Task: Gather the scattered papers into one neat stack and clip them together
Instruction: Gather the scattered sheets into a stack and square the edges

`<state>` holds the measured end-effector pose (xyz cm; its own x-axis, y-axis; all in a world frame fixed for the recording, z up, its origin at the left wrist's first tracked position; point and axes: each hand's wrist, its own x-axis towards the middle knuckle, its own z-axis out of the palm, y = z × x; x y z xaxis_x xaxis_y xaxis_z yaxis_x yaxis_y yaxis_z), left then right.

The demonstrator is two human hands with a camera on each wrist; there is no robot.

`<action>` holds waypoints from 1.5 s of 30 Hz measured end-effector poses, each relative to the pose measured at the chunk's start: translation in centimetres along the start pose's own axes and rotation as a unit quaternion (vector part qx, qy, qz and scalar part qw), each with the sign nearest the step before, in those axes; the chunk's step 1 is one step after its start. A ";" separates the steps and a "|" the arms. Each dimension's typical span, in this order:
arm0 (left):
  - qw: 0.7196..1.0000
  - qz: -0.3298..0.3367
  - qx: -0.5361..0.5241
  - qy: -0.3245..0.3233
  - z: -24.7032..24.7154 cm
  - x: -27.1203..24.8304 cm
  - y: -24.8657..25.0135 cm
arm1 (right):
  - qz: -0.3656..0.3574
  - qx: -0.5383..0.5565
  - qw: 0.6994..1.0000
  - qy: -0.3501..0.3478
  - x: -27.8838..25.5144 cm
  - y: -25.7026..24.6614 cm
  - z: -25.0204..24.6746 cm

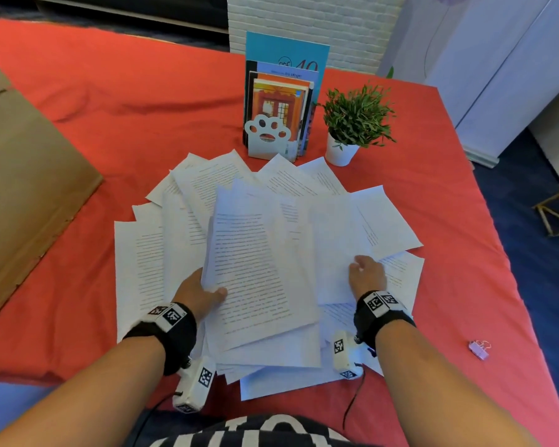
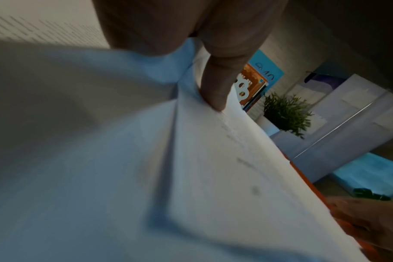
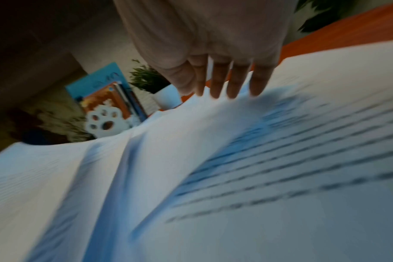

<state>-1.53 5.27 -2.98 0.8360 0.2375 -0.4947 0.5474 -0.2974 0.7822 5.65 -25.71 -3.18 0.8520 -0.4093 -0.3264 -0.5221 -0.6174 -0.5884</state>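
Many printed white papers (image 1: 187, 201) lie fanned over a red tablecloth (image 1: 126, 101). My left hand (image 1: 207, 290) grips a sheaf of sheets (image 1: 255, 269) at its left edge, thumb on top and fingers hidden under it. In the left wrist view the thumb (image 2: 215, 92) presses on the sheaf's edge (image 2: 213, 141). My right hand (image 1: 365, 272) lies flat on the papers at the right. Its straight fingers (image 3: 233, 85) touch a sheet (image 3: 280, 159). A small pink binder clip (image 1: 479, 349) lies alone on the cloth at the far right, away from both hands.
Behind the papers a white paw-shaped bookend (image 1: 266, 135) holds several books (image 1: 281, 91). A potted plant (image 1: 355, 124) stands to its right. A cardboard box (image 1: 29, 188) fills the left side. The table's right edge drops to a dark blue floor (image 1: 529, 195).
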 end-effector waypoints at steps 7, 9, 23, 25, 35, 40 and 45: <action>0.998 -0.038 -0.027 -0.041 0.6 1.8 -2.9 | 0.090 -0.026 0.995 -0.019 0.6 2.8 -1.2; 0.998 -0.039 -0.047 -0.012 0.7 1.5 -2.4 | 0.012 0.042 0.997 0.068 0.7 0.9 -1.7; 0.923 -0.142 -0.357 -0.033 2.2 -0.1 0.0 | -0.477 -0.213 0.845 -0.113 -11.2 -5.6 3.3; 0.920 -0.139 -0.364 -0.041 2.3 -0.2 0.0 | -0.472 -0.268 0.821 -0.177 -12.0 -4.8 4.6; 0.987 0.018 -0.157 -0.011 0.7 -1.0 -0.7 | -0.294 -0.137 0.925 -0.196 -7.6 -4.6 2.2; 0.972 0.035 -0.227 -0.056 -1.2 -1.6 -0.3 | -0.155 -0.017 0.975 -0.156 -4.9 -5.2 0.5; 0.962 0.069 -0.260 -0.050 -1.4 -2.5 1.4 | -0.115 0.241 0.930 -0.251 -6.2 -6.1 0.1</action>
<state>-2.86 5.50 -0.11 0.9132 0.1316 -0.3857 0.3588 0.1890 0.9141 3.55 -19.32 2.40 0.9133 0.1364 -0.3837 -0.3482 -0.2270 -0.9095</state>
